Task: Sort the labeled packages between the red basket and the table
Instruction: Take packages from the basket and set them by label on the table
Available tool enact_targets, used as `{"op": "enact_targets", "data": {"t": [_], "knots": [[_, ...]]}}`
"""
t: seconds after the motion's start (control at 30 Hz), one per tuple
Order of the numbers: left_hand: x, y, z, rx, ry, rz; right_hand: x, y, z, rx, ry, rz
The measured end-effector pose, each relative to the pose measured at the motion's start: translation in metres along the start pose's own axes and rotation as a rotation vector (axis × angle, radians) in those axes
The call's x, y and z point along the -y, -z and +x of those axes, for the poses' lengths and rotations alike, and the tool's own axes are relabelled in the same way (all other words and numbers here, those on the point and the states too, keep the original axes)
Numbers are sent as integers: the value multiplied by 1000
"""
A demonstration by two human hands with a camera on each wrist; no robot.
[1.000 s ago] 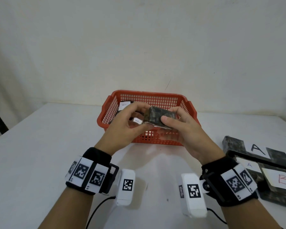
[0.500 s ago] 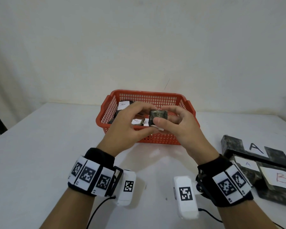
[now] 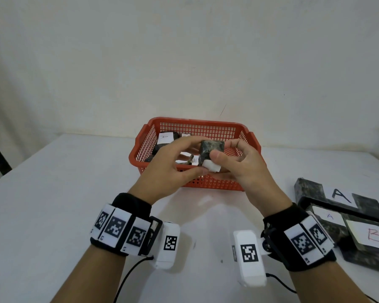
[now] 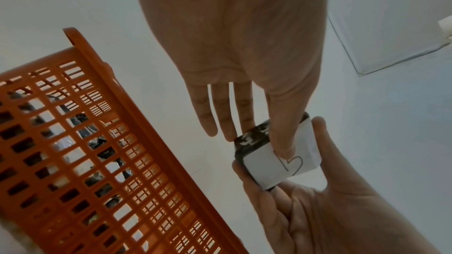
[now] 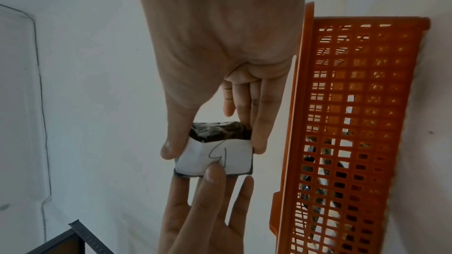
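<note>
A small dark wrapped package (image 3: 211,148) with a white paper label marked "B" (image 4: 281,165) is held in the air in front of the red basket (image 3: 197,123). My left hand (image 3: 200,157) pinches it, thumb on the label (image 5: 215,157) and fingers behind. My right hand (image 3: 224,149) grips its sides between thumb and fingers. In the head view the label points down towards me and only its edge shows. Inside the basket lie more dark packages, one labelled "A" (image 3: 164,137).
Dark labelled packages lie on the white table (image 3: 64,193) at the right: a large "A" (image 3: 341,195), a small "A" (image 3: 328,216) and a "B" (image 3: 374,235). The basket stands against the far wall. Bare table stretches to the left and between my forearms.
Both hands have turned the package from lying lengthwise to end-on, so its white label now shows at the lower edge. The hands stayed in front of the basket.
</note>
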State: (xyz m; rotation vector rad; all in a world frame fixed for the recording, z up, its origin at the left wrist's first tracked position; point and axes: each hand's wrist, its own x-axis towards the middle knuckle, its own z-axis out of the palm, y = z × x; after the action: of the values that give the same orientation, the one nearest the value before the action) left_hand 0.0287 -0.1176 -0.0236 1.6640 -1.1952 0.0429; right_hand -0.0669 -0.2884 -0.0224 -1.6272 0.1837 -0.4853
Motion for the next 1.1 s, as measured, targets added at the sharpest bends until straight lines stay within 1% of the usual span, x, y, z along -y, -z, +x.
{"op": "enact_targets", "data": {"t": [0.1, 0.23, 0.53, 0.63, 0.8, 0.97, 1.1], "knots": [[3, 1, 0, 1, -17, 33, 1, -1, -1, 61, -36, -1], [3, 3, 0, 4, 13, 22, 2, -1, -3, 113, -64, -58], [-2, 0, -1, -17, -29, 116, -3, 0, 1, 16, -26, -138], [0, 1, -1, -15, -12, 91, -7, 1, 3, -32, -49, -74], [1, 3, -1, 15, 48, 31, -6, 4, 5, -53, -87, 47], [1, 4, -1, -13, 70, 8, -5, 5, 4, 7, -110, 76], [1, 7, -1, -56, 90, -4, -4, 4, 2, 50, -96, 5]]}}
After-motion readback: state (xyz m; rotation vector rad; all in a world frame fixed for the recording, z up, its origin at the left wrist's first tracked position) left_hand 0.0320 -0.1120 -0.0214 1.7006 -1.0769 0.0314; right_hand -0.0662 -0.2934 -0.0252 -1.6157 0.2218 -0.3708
